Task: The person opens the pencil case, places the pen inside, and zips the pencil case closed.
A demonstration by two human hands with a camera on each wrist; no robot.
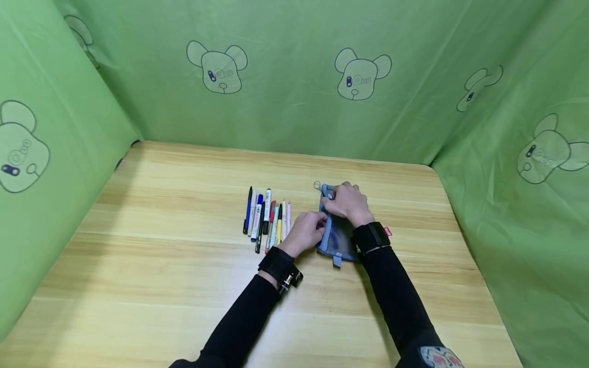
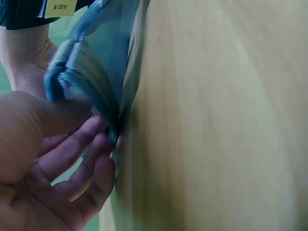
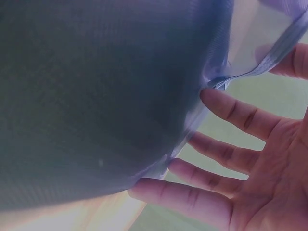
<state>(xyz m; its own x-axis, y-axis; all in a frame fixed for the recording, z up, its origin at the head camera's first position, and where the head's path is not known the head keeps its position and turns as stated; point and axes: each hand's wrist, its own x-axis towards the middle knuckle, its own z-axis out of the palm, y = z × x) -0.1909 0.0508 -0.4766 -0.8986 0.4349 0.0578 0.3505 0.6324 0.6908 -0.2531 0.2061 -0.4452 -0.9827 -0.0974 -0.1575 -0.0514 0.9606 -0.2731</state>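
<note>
**Two hands on a blue mesh pouch, pens lined up beside it**

A pale wooden surface [image 1: 184, 266] fills the view, walled on three sides by green cloth [image 1: 285, 102] printed with bear heads.

A blue mesh pouch [image 1: 338, 240] lies right of the middle of the surface. Its long axis runs away from the person, with a small tab at the near end and a metal ring at the far end.

The left hand [image 1: 306, 232] pinches the pouch's left edge about midway along, fingers curled onto the zip seam. The right hand [image 1: 347, 202] lies over the far end, with its fingers on the fabric there; the right wrist view shows those fingers spread fairly straight against the mesh, so that grip looks open rather than clenched.

A row of pens [image 1: 268, 217] lies just left of the left hand, all pointing away from the person, parallel to the pouch
</note>
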